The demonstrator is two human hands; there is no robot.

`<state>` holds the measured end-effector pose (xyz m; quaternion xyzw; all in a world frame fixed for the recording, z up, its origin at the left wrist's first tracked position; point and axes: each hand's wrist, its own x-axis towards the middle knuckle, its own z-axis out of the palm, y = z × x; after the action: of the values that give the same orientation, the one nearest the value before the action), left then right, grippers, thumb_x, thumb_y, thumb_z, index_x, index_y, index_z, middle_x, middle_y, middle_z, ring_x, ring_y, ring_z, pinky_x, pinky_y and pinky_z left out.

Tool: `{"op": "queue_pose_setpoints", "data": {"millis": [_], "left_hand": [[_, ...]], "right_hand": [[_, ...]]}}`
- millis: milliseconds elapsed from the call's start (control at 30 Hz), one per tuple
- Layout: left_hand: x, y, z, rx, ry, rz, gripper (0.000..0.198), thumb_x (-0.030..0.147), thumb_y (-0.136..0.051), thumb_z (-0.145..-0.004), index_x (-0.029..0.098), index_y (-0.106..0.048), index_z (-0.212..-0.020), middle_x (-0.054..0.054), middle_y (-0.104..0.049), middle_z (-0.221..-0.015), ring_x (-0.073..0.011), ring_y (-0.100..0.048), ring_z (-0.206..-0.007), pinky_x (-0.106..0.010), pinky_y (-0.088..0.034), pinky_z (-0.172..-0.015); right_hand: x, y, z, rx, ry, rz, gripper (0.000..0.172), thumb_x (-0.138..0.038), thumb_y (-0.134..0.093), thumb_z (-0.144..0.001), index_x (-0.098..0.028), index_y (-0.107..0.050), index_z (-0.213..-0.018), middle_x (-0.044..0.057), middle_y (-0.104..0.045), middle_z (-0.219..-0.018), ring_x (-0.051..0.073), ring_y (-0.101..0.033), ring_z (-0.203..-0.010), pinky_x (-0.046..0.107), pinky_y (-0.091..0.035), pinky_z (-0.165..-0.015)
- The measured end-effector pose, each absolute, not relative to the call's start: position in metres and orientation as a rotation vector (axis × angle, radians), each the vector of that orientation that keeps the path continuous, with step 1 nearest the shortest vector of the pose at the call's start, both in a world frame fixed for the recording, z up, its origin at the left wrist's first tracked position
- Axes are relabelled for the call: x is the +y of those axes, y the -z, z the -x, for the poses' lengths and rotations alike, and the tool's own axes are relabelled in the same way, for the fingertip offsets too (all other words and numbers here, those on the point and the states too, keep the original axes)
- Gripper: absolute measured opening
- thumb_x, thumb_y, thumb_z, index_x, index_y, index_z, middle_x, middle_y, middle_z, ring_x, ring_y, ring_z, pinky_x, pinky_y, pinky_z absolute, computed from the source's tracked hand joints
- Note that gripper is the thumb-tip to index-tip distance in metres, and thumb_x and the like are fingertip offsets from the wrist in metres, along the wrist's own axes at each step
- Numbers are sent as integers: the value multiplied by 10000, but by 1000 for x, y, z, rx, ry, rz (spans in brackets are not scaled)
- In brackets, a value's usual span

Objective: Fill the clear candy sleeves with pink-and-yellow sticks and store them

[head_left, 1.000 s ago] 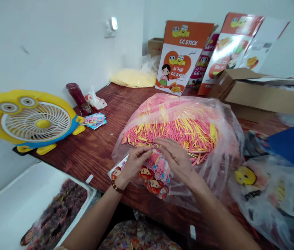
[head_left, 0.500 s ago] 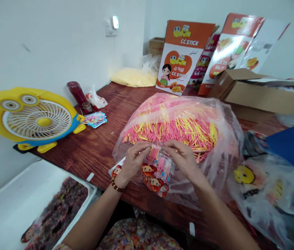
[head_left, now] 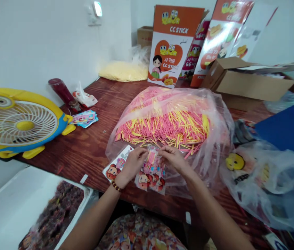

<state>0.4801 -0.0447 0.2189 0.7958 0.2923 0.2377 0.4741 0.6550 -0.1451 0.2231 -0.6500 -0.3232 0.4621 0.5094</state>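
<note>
Small clear packets (head_left: pixel 150 173) with a red-haired cartoon figure and pink and yellow sticks inside lie at the table's front edge. My left hand (head_left: pixel 133 161), a beaded bracelet at its wrist, pinches the upper left edge of one packet. On the other side, my right hand (head_left: pixel 171 158) has its fingers closed at that packet's upper right edge. Just behind both hands, a big clear bag (head_left: pixel 220 139) spreads open around a heap of pink and yellow sticks (head_left: pixel 162 128). A white printed card (head_left: pixel 117 163) lies left of the packets, partly behind my left hand.
A yellow fan (head_left: pixel 24 121), a dark red bottle (head_left: pixel 60 91), a tissue pack (head_left: pixel 86 99) and blue cards (head_left: pixel 86 118) are at the left. Cartons (head_left: pixel 175 45) and an open brown box (head_left: pixel 253 85) stand behind. A white tub (head_left: pixel 8 194) sits front left, a plastic bag (head_left: pixel 264 177) right.
The view has shifted, so the scene sits further left. My hands have moved slightly apart from the packets' middle, and the packets hang less bunched. More of the white card shows.
</note>
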Motion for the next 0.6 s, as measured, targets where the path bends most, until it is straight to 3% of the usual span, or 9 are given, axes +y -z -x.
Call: {"op": "queue_pose_setpoints", "data": {"millis": [167, 400, 500, 600], "left_hand": [[-60, -186, -483, 695, -500, -2134, 296, 262, -543, -900, 171, -629, -1168, -108, -681, -1052, -220, -632, -958, -376, -481, -889], [-43, -189, -460, 770, -582, -2248, 302, 303, -477, -939, 211, -607, -1195, -94, -681, -1137, -237, -624, -1047, -385, -485, -925], [-19, -192, -440, 938, -666, -2405, 305, 340, -463, -938, 171, -645, -1116, -119, -690, -1074, -271, -613, -1023, -417, -464, -935], [-3, -189, -424, 1105, -510, -2591, 332, 342, -455, -930, 175, -644, -1147, -127, -676, -1101, -298, -592, -1029, -434, -454, -913]], "right_hand": [[-155, -188, -672, -1032, -852, 1849, 151, -293, -557, -767, -203, -532, -648, -60, -536, -507, 118, -524, -479, 226, -385, -492], [-157, -211, -714, -1140, -417, 2075, 221, -327, -498, -873, -181, -633, -775, -7, -632, -671, 140, -556, -631, 234, -363, -589], [-148, -236, -760, -1043, -95, 2227, 234, -260, -454, -894, -163, -664, -861, 41, -675, -777, 160, -590, -717, 248, -384, -647], [-135, -258, -806, -1007, 121, 2524, 281, -186, -417, -906, -143, -692, -947, 111, -701, -940, 196, -607, -847, 274, -398, -725]]}}
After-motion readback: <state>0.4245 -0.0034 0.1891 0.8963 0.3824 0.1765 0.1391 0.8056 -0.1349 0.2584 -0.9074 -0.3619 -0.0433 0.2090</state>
